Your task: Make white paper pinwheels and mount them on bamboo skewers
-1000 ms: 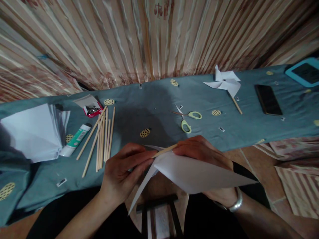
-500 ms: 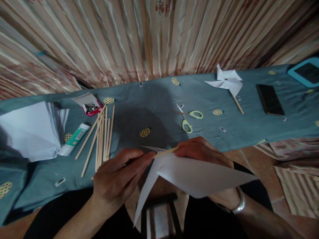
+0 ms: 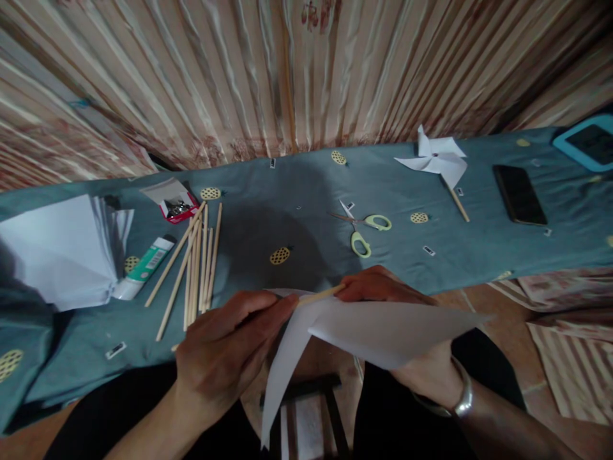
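Observation:
Over my lap, in front of the table's near edge, I hold a white paper pinwheel [image 3: 383, 329] by its thin wooden stick [image 3: 320, 296]. My left hand [image 3: 227, 345] is closed round the left part of the stick, fingers pointing right. The right end of the stick goes into my right hand [image 3: 383, 287], whose fingers are closed at the stick and the paper's middle; a paper blade covers part of this hand. One blade hangs down between my hands and another reaches out to the right over my right wrist. The pinwheel's centre is hidden from view.
Green-handled scissors [image 3: 359, 227] lie spread on the blue tablecloth [image 3: 306, 191]. Leftward are several wooden sticks [image 3: 191, 268], a glue stick [image 3: 146, 265], a red box of metal pins [image 3: 176, 206] and stacked paper [image 3: 57, 249]. Rightward lie another pinwheel [image 3: 438, 160], a phone [image 3: 520, 195] and a blue-framed device [image 3: 589, 144].
The pinwheel has turned slightly in my hands: its right blade sits a little higher and the hanging blade lower. Both hands keep their hold on it.

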### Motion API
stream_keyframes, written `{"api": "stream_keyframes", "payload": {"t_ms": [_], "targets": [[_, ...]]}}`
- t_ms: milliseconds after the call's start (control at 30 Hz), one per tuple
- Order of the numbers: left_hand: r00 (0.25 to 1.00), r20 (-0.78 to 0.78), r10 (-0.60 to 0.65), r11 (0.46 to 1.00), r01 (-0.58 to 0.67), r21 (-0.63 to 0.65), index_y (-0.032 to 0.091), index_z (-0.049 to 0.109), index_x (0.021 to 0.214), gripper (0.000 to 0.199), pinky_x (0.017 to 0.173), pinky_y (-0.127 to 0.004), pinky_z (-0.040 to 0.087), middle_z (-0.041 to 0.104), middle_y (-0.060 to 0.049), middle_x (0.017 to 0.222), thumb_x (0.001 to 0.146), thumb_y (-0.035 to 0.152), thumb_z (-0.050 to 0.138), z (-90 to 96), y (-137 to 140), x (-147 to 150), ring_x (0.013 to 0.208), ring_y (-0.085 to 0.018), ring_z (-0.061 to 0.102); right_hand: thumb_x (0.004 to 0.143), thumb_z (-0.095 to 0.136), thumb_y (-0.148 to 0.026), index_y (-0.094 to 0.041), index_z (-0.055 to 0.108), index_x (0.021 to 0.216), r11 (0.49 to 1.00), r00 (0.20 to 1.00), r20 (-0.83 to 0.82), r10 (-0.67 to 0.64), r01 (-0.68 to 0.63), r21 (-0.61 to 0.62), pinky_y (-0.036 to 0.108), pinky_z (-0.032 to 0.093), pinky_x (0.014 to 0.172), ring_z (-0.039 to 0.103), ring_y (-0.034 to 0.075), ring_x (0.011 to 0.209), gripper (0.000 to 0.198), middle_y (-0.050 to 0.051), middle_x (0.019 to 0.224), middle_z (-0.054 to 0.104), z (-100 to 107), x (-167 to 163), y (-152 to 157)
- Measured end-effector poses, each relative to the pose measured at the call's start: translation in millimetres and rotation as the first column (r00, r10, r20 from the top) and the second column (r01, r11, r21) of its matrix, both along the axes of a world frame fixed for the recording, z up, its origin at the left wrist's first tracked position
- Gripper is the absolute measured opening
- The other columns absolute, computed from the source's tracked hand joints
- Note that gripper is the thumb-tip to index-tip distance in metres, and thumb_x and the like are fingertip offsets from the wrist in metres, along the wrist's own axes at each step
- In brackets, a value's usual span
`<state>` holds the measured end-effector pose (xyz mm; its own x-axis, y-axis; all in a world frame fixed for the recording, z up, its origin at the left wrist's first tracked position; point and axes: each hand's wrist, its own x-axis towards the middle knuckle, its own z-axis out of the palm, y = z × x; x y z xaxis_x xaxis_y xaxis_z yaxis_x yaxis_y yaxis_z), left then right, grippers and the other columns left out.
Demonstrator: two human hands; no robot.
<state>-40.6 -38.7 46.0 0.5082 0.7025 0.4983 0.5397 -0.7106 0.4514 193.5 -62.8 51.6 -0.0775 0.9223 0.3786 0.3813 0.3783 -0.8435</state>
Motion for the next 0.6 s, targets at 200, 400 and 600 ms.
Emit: {"api": "stream_keyframes", "payload": {"t_ms": [200,400,600], "targets": [[1.0,-0.01,0.01,1.0,-0.01,-0.015,0.024,0.066,0.121,0.028,0.067,-0.02,0.059,0.072,-0.004,0.104,0.095,0.019,0.056,-2.7,-4,-1,0.081,-0.014,0.071,0.089,0.061,-0.03,-0.026,0.067,0.096,0.999,0.997,-0.078,-0.013,0.009,-0.052,0.035,0.055,0.073,0.067,0.024,0.087,0.01,0.004,0.088,0.072,-4,-2,-1],[0.999,-0.024,0.041,0.998,-0.042,-0.043,0.026,0.066,0.123,0.029,0.071,-0.02,0.06,0.074,-0.002,0.103,0.097,0.022,0.052,-0.6,-10,0,0.083,-0.014,0.073,0.085,0.067,-0.035,-0.024,0.07,0.088,0.986,0.958,-0.27,-0.099,0.058,-0.155,0.033,0.059,0.068,0.068,0.023,0.08,0.011,0.004,0.085,0.07,-6,-10,-2],[0.979,-0.158,0.13,0.991,-0.133,-0.007,0.033,0.064,0.127,0.038,0.067,-0.024,0.062,0.073,-0.002,0.111,0.09,0.022,0.064,-5.4,-15,-7,0.084,-0.017,0.073,0.076,0.075,-0.021,-0.023,0.07,0.083,0.978,0.94,-0.327,-0.098,0.03,-0.206,0.026,0.06,0.062,0.071,0.018,0.072,0.01,0.0,0.081,0.073,-2,-13,5]]}}
